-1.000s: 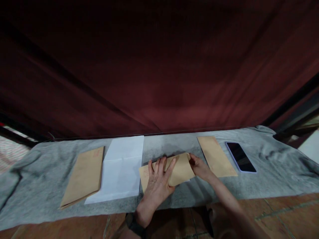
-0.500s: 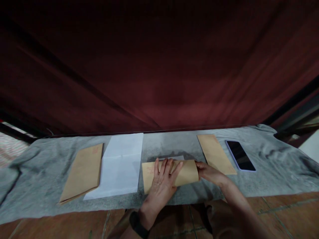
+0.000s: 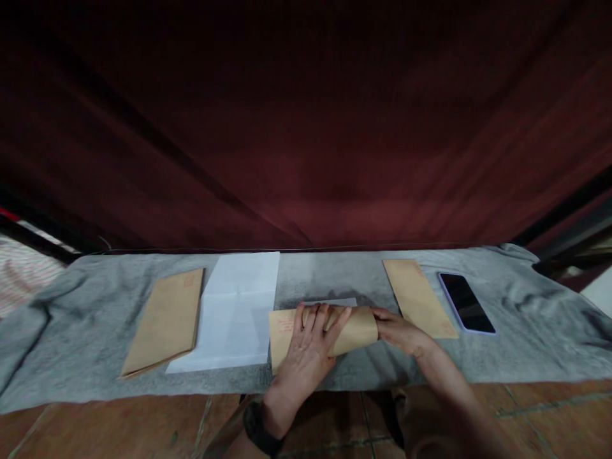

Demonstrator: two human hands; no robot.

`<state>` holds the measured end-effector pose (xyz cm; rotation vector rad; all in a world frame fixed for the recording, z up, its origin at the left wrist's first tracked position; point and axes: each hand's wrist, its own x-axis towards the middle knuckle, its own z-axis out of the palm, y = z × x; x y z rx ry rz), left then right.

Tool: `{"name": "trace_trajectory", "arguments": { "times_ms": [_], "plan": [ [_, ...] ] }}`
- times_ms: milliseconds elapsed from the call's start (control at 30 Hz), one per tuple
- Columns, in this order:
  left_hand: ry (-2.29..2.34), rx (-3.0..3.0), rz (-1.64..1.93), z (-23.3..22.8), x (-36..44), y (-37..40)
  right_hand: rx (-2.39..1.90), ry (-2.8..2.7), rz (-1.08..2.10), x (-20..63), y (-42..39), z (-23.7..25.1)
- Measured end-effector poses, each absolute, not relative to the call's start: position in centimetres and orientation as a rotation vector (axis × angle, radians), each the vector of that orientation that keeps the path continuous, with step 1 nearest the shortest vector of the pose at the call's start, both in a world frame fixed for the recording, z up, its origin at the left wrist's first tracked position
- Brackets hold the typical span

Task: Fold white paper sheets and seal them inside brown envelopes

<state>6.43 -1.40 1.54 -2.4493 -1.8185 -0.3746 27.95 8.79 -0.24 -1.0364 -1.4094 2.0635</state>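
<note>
A brown paper envelope (image 3: 356, 331) with small red print at its left end lies before me, its right part bulging upward. My left hand (image 3: 310, 341) rests across its middle, fingers spread over the top. At the right end, my right hand (image 3: 394, 330) grips the envelope's edge, some of its fingertips hidden behind or inside the paper. The edge of a white sheet (image 3: 342, 302) sticks out from behind the envelope's far side.
Grey cloth (image 3: 329, 274) covers the surface. To the left are a creased white sheet (image 3: 234, 319) and a stack of brown envelopes (image 3: 165, 315). A single brown envelope (image 3: 421, 299) and a phone (image 3: 466, 303) lie to the right. A dark red curtain (image 3: 306, 159) hangs behind.
The envelope's right end has shifted slightly left, together with my right hand. My left hand stays spread on the envelope. The whole view has tilted a little.
</note>
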Motion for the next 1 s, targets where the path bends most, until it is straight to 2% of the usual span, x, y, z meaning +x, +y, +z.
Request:
{"name": "trace_trajectory", "arguments": {
  "times_ms": [200, 367, 567, 700, 1000],
  "plan": [
    [-2.056, -2.190, -0.515, 1.8, 1.8, -1.0, -1.056, -1.282, 1.737, 28.0, 11.6, -1.3],
    [-2.279, -2.101, -0.664, 1.2, -1.6, -1.0, -1.156, -1.858, 1.178, 25.4, 11.8, -3.8],
    [-2.410, -2.090, -0.626, 0.6, -3.2, -1.1, -1.239, -2.438, 0.652, 22.2, 10.7, -4.5],
    [-2.467, -2.097, -0.603, 0.4, -4.1, -1.3, -1.321, -2.558, 0.567, 21.9, 10.4, -3.5],
    [-2.496, -2.110, -0.581, -0.1, -4.8, -1.3, -1.531, -2.555, 0.701, 22.7, 10.2, -1.8]
  ]
}}
